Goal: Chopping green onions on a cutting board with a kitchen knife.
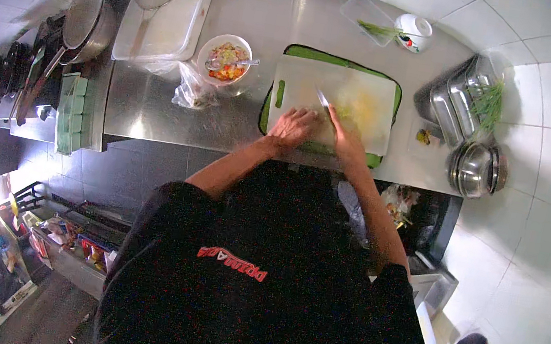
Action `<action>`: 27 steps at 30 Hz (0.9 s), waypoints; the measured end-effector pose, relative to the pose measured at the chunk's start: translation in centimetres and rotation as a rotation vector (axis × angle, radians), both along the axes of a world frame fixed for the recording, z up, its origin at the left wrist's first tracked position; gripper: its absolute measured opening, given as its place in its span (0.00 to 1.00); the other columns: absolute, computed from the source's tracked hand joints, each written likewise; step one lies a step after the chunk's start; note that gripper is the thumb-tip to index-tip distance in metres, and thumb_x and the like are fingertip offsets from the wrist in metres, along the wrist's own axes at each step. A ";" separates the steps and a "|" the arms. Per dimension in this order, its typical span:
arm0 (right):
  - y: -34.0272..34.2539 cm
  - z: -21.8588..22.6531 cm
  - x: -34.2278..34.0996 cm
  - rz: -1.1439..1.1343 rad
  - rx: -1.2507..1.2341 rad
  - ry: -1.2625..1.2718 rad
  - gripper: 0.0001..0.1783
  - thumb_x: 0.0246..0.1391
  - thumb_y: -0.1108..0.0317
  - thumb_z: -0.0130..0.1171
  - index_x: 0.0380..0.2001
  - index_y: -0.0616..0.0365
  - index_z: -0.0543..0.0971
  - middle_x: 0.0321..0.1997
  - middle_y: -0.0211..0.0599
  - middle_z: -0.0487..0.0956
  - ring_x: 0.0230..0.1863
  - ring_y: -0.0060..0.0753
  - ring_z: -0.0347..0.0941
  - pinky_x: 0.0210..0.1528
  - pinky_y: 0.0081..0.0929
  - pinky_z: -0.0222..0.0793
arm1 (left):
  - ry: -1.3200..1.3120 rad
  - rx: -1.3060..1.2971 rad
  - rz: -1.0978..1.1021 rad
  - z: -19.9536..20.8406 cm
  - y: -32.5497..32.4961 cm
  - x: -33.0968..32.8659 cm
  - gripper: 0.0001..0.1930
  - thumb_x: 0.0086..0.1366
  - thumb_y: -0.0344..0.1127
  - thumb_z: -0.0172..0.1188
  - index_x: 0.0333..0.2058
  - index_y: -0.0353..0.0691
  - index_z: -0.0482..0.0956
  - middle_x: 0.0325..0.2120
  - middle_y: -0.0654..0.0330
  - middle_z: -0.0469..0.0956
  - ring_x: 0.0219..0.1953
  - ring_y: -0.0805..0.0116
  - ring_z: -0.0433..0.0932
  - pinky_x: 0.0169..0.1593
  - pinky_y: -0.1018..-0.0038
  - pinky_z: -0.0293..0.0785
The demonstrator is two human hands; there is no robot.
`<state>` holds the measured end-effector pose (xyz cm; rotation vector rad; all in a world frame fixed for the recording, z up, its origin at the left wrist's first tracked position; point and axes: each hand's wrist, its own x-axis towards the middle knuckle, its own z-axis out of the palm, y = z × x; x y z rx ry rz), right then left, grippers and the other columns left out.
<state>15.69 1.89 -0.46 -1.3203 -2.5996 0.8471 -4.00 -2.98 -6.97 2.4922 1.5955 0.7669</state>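
My right hand (346, 144) grips a knife (322, 96), its blade pointing away and to the left over a white cutting board (305, 76). Beside it my left hand (293, 126) rests on the near part of the board with its fingers curled down. Whatever lies under those fingers is hidden. Pale yellow chopped pieces (363, 110) are spread over the right half of the board, right of the blade. Beneath the white board lies a green board or mat (340, 60), its dark edge showing around it.
Left of the board stands a white bowl (205, 58) of chopped colourful food with a spoon (242, 63). A plastic bag (194, 91) and a large lidded container (185, 35) are beyond it. Metal bowls (474, 171), trays (447, 113) and a patterned bowl (413, 29) stand at right.
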 end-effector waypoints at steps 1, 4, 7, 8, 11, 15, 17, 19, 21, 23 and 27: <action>-0.6 1.3 0.2 -0.059 -0.126 -0.038 0.37 0.57 0.74 0.46 0.69 0.39 0.52 0.28 0.61 0.75 0.26 0.59 0.73 0.30 0.48 0.67 | 0.010 -0.101 -0.010 -0.3 -0.1 0.1 0.16 0.54 0.37 0.57 0.43 0.44 0.77 0.48 0.59 0.72 0.49 0.59 0.71 0.49 0.62 0.68; -2.0 2.3 0.8 -0.050 -0.140 -0.225 0.44 0.53 0.76 0.51 0.70 0.38 0.47 0.27 0.61 0.75 0.27 0.62 0.73 0.32 0.50 0.67 | 0.002 -0.114 -0.011 -0.5 -0.1 0.1 0.18 0.54 0.37 0.58 0.45 0.44 0.76 0.49 0.59 0.72 0.50 0.58 0.71 0.50 0.62 0.68; -2.2 3.0 0.9 -0.041 -0.166 -0.224 0.51 0.47 0.77 0.57 0.70 0.40 0.43 0.26 0.60 0.76 0.27 0.62 0.73 0.31 0.53 0.67 | -0.046 -0.082 -0.005 -0.2 -0.1 0.1 0.17 0.53 0.35 0.58 0.44 0.42 0.75 0.47 0.60 0.72 0.48 0.60 0.71 0.49 0.64 0.68; -2.2 3.3 0.7 -0.037 -0.175 -0.226 0.51 0.47 0.77 0.57 0.70 0.40 0.43 0.26 0.60 0.76 0.27 0.62 0.73 0.31 0.53 0.67 | -0.079 -0.135 -0.009 0.1 -0.1 0.1 0.17 0.53 0.36 0.58 0.44 0.42 0.75 0.47 0.60 0.72 0.48 0.60 0.71 0.49 0.64 0.68; -2.4 2.9 0.3 -0.031 -0.144 -0.314 0.53 0.45 0.78 0.58 0.70 0.42 0.42 0.26 0.59 0.76 0.27 0.62 0.74 0.30 0.53 0.67 | -0.026 -0.094 0.000 0.5 0.0 0.0 0.17 0.54 0.37 0.58 0.44 0.42 0.75 0.47 0.60 0.72 0.48 0.60 0.71 0.50 0.64 0.68; -3.3 0.9 0.3 -0.038 -0.051 -0.208 0.53 0.49 0.73 0.59 0.70 0.45 0.37 0.24 0.54 0.78 0.26 0.56 0.76 0.29 0.49 0.71 | 0.015 -0.037 -0.012 1.1 -0.1 0.4 0.17 0.54 0.37 0.57 0.43 0.43 0.75 0.47 0.60 0.72 0.48 0.60 0.71 0.52 0.64 0.67; -2.3 1.1 -0.3 -0.050 -0.096 -0.241 0.57 0.45 0.72 0.64 0.70 0.45 0.37 0.25 0.55 0.78 0.28 0.57 0.76 0.31 0.49 0.72 | 0.023 -0.145 0.010 1.9 -0.6 0.4 0.18 0.54 0.38 0.58 0.44 0.43 0.75 0.46 0.60 0.73 0.49 0.60 0.72 0.53 0.63 0.67; -0.8 2.0 -0.1 0.012 -0.119 -0.065 0.56 0.46 0.73 0.64 0.70 0.42 0.39 0.21 0.56 0.76 0.24 0.61 0.74 0.26 0.50 0.67 | -0.034 -0.118 0.011 0.7 -0.2 -0.1 0.17 0.55 0.38 0.58 0.44 0.43 0.75 0.46 0.59 0.73 0.49 0.60 0.72 0.53 0.63 0.68; -1.6 3.5 -0.6 0.017 -0.145 -0.061 0.56 0.46 0.71 0.64 0.70 0.43 0.39 0.20 0.55 0.75 0.24 0.60 0.74 0.27 0.49 0.68 | -0.088 -0.083 0.020 -0.4 0.1 -0.5 0.17 0.55 0.38 0.58 0.44 0.43 0.76 0.45 0.59 0.73 0.49 0.59 0.73 0.54 0.62 0.68; -2.8 2.5 -0.3 -0.115 -0.256 -0.161 0.56 0.45 0.70 0.65 0.70 0.41 0.41 0.20 0.54 0.75 0.24 0.60 0.74 0.27 0.49 0.69 | -0.147 -0.138 0.000 -0.2 0.0 -0.1 0.15 0.55 0.37 0.58 0.43 0.42 0.76 0.45 0.57 0.73 0.50 0.58 0.73 0.53 0.61 0.68; -2.3 -1.3 0.2 -0.108 -0.018 -0.144 0.56 0.44 0.69 0.66 0.70 0.40 0.43 0.22 0.55 0.76 0.26 0.61 0.74 0.29 0.50 0.69 | -0.130 -0.011 -0.002 -0.3 0.2 0.2 0.13 0.55 0.36 0.58 0.41 0.42 0.77 0.44 0.56 0.73 0.49 0.58 0.73 0.52 0.61 0.68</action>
